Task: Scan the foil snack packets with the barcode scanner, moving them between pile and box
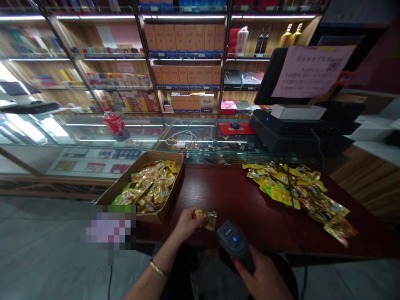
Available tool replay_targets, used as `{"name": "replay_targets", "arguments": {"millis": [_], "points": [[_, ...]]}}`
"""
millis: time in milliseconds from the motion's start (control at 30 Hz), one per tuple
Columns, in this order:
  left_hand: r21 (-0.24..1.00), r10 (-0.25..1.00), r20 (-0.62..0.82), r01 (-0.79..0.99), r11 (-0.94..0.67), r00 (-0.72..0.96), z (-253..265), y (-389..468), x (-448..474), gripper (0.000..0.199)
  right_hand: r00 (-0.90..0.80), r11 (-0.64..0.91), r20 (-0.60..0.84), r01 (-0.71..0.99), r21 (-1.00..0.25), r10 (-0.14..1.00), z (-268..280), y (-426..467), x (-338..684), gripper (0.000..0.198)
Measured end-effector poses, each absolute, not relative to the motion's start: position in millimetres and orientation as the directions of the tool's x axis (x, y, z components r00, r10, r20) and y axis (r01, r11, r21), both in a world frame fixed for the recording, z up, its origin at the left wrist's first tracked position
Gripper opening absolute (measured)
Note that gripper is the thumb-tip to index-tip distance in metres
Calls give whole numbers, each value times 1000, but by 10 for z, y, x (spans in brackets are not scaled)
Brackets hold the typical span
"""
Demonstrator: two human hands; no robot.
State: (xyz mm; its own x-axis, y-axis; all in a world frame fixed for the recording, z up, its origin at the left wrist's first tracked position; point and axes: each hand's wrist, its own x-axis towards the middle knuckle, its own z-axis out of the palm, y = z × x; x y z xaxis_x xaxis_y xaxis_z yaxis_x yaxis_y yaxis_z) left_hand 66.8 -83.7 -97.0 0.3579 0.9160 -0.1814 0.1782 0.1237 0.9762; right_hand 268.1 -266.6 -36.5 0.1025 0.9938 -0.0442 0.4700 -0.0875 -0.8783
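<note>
My left hand (189, 221) pinches a small gold foil snack packet (211, 220) just above the dark red table (212, 183). In my right hand (254, 266) is a black barcode scanner (233, 239) with a blue light showing on top, its head close to the packet's right side. To the left stands an open cardboard box (180, 177) full of gold, yellow and green packets (153, 185). Over on the right, a loose heap of similar packets (290, 187) lies spread across the table.
Behind the table runs a glass display counter (140, 125) bearing a red-labelled bottle (115, 124), a white cable (181, 143) and a mouse (235, 125). A monitor (271, 77) with a taped paper stands at right. A dark cord (296, 225) hangs across the right packets.
</note>
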Motion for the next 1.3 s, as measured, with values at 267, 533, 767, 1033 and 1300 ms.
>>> {"name": "replay_targets", "arguments": {"millis": [267,533,767,1033,1300], "points": [[985,901,-173,68,159,398,-1080,-807,683,27,133,-162,-109,502,-849,985,-418,-2627,2628,27],[977,909,-177,179,116,376,-968,-827,686,20,110,-82,-29,518,-852,994,-459,-2547,2579,29],[970,886,-175,228,82,430,-842,-844,646,13,122,-74,-15,498,-864,992,-424,-2504,2552,29],[973,864,-222,158,167,453,-904,-837,675,22,101,-173,-140,563,-808,985,-395,-2683,2685,36],[967,837,-245,184,175,489,-883,-837,671,15,76,-159,-140,535,-830,987,-341,-2745,2730,35]]}}
